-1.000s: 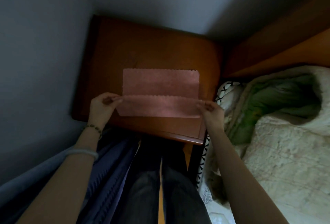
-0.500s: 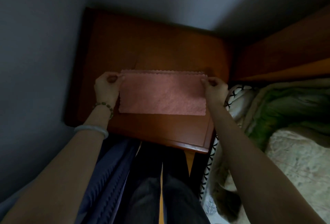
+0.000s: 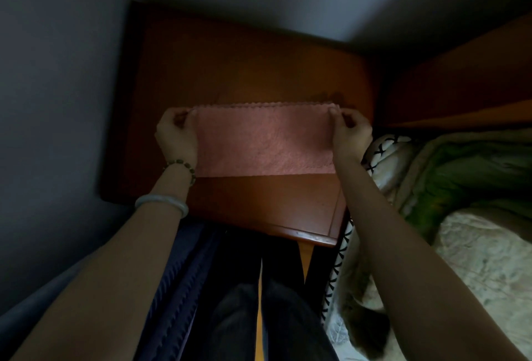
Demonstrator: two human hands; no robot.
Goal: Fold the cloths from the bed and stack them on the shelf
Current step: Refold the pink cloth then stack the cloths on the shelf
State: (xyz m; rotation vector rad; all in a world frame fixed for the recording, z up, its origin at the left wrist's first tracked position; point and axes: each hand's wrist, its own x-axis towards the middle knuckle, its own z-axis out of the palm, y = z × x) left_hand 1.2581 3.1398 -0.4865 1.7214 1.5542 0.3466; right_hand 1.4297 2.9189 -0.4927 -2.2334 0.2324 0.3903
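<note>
I see a pink cloth (image 3: 263, 142) with scalloped edges lying flat on the top of the wooden shelf (image 3: 253, 73), folded to a long rectangle. The left hand (image 3: 177, 136) pinches the far left corner of the cloth, its fingers (image 3: 184, 114) closed on the edge. The right hand (image 3: 349, 133) pinches the far right corner in the same way, with the fingers (image 3: 335, 113) closed on the fabric. Both hands rest at the two short sides of the cloth, so it is stretched between them.

On the left wrist there is a beaded bracelet (image 3: 181, 166), and lower on the arm a pale bangle (image 3: 161, 202). The shelf stands in the corner against the grey wall (image 3: 57, 87). To the right of it I see the bed (image 3: 475, 231) with a green blanket (image 3: 460, 170) and a light quilt, just beside the shelf. Dark hanging clothes (image 3: 201, 288) are below the near edge of the shelf.
</note>
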